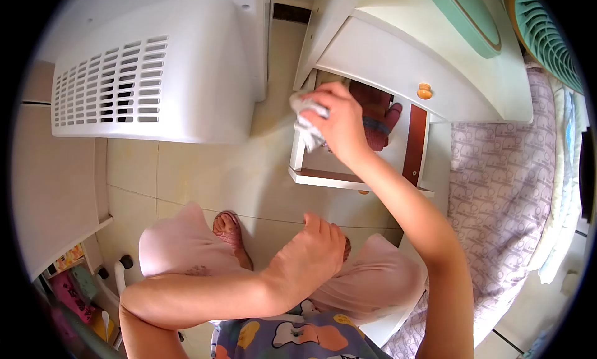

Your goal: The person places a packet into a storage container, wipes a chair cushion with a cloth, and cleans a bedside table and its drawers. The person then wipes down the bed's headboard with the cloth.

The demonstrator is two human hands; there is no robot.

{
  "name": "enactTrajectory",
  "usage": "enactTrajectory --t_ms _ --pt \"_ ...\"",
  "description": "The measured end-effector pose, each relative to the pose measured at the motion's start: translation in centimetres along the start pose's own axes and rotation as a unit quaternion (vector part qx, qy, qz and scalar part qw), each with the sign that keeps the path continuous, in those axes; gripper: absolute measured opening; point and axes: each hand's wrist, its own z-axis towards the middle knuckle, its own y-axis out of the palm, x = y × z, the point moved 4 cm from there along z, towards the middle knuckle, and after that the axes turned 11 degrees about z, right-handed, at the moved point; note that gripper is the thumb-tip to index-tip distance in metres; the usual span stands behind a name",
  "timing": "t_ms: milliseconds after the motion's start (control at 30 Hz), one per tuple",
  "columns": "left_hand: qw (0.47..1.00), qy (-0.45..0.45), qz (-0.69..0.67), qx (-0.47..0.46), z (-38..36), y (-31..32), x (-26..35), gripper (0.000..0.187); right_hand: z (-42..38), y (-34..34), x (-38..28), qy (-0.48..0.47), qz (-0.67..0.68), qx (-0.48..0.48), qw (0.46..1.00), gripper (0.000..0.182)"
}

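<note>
My right hand (342,118) is closed around a crumpled white and grey cloth (308,130), over the left side of a pulled-out white drawer (336,179). Inside the drawer, partly covered by that hand and the cabinet above, lies a dark red knitted item (379,132) with a greyish band. Nearer my body, my left hand (311,250) hovers above my lap with its fingers curled in. Its palm faces away, so whatever it may hold is hidden.
A white slotted appliance (205,73) stands at the upper left. The white cabinet (385,48) has a wooden knob (425,90) and carries a green object (466,17). A green fan (547,36) and patterned bedding (497,172) are on the right.
</note>
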Motion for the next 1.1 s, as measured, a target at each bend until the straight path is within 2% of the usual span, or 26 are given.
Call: enactTrajectory --t_ms 100,233,267,300,367,433,467,500,567,633,667,733,767,833,933,1033,1100 --pt "1.0 0.008 -0.016 0.004 0.0 0.1 0.5 0.021 -1.8 1.2 -0.8 -0.061 -0.03 -0.133 0.989 0.023" --pt "0.999 0.035 -0.017 -0.014 0.0 -0.1 1.1 0.021 -3.1 0.8 -1.9 0.02 0.004 -0.322 0.947 0.022" --pt "0.999 0.033 -0.011 -0.01 -0.1 0.0 1.5 0.021 -2.9 -0.2 -2.5 0.012 -0.053 -0.368 0.928 0.024" --pt "0.999 0.031 -0.005 -0.007 -0.1 0.1 1.8 0.021 -2.9 -1.8 -2.2 0.003 -0.197 -0.398 0.896 0.026" --pt "0.998 0.056 0.006 -0.028 -0.3 0.0 2.1 0.022 -3.3 -3.7 -4.9 0.055 -0.315 -0.349 0.881 0.029" --pt "0.996 0.075 0.012 -0.048 -0.2 -0.1 2.2 0.022 -4.7 -3.4 -7.9 0.042 -0.052 -0.283 0.957 0.031" --pt "0.995 0.086 0.018 -0.055 0.2 0.0 1.6 0.023 -6.1 -2.4 -7.1 0.016 0.022 -0.271 0.962 0.033" --pt "0.993 0.099 0.027 -0.06 0.6 0.2 1.0 0.023 -7.2 -2.1 -6.5 0.018 0.017 -0.3 0.954 0.031" --pt "0.995 0.093 0.006 -0.025 1.4 0.8 -0.1 0.022 -8.0 -3.8 -5.3 0.019 0.028 -0.281 0.959 0.035" --pt "0.997 0.073 -0.023 0.005 2.2 1.2 -1.3 0.021 -9.1 -6.9 -4.3 0.069 -0.002 -0.269 0.961 0.037" --pt "0.997 0.059 -0.039 0.02 2.5 1.2 -1.9 0.02 -10.0 -8.7 -4.0 0.069 -0.025 -0.248 0.966 0.038" --pt "0.995 0.031 -0.064 0.07 2.9 1.6 -3.1 0.016 -11.8 -12.5 -3.2 0.134 -0.035 -0.188 0.973 0.035" --pt "0.994 0.029 -0.094 0.039 3.0 2.3 -3.2 0.016 -13.0 -14.5 -3.3 0.131 -0.149 -0.142 0.97 0.034" --pt "0.989 0.022 -0.147 -0.026 3.1 3.5 -3.4 0.017 -15.7 -17.1 -4.1 0.117 -0.367 -0.043 0.922 0.031" --pt "0.966 0.015 -0.254 -0.036 3.5 4.5 -2.9 0.018 -19.3 -16.6 -3.1 0.168 -0.351 -0.03 0.921 0.028" --pt "0.967 -0.023 -0.25 -0.049 4.3 4.5 -3.2 0.028 -19.3 -14.7 1.1 0.244 -0.079 0.008 0.967 0.024" --pt "0.98 -0.031 -0.197 -0.017 4.4 4.6 -3.0 0.032 -18.5 -14.3 1.2 0.22 -0.127 0.039 0.966 0.026"
